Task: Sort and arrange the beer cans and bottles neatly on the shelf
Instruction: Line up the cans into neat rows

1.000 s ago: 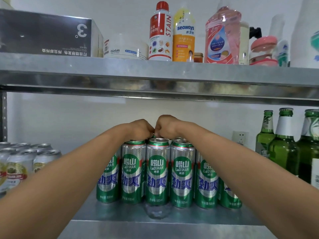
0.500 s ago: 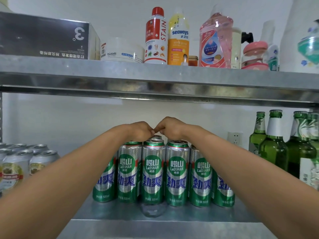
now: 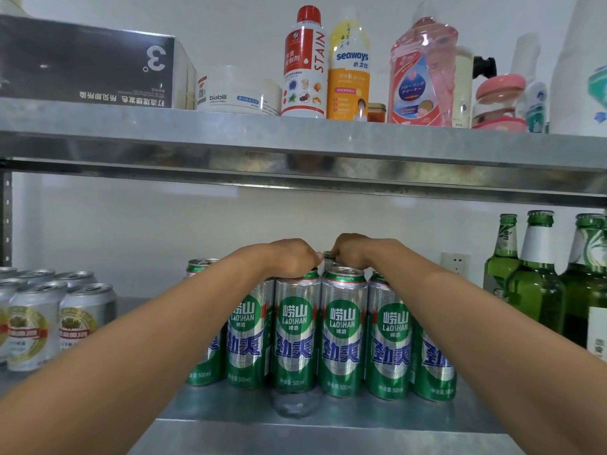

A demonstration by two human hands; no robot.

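The green Laoshan cans (image 3: pixel 343 333) stand upright in a tight block near the middle of the lower shelf (image 3: pixel 328 431), their sides touching. The front row sits close to the shelf's front edge, and more cans stand behind it. One rear can top (image 3: pixel 329 257) shows between the two hands.

The left hand (image 3: pixel 292 259) and the right hand (image 3: pixel 359 252) reach over the front row with knuckles up and fingers curled down onto the tops behind. The fingertips are hidden, so I cannot tell whether either hand actually grips a can or only rests on one.

The main risk is probably the front row. Both forearms cross low over it, and a dropped wrist or a backward drag could nudge a tall, narrow can towards the edge. Because the cans are packed so closely, one tipping can would likely push over its neighbours.

A rear can lifted out has to clear the rims in front of it. If it catches one, the can in front could tip forward. The upper shelf (image 3: pixel 295 142) limits how high a can may rise.

Further out, the short silver cans (image 3: pixel 82 320) stand to the left, close beside the left forearm. The green glass bottles (image 3: pixel 533 290) stand to the right. A wide sideways swing of an elbow could knock either group, and the bottles would suffer more from a fall.
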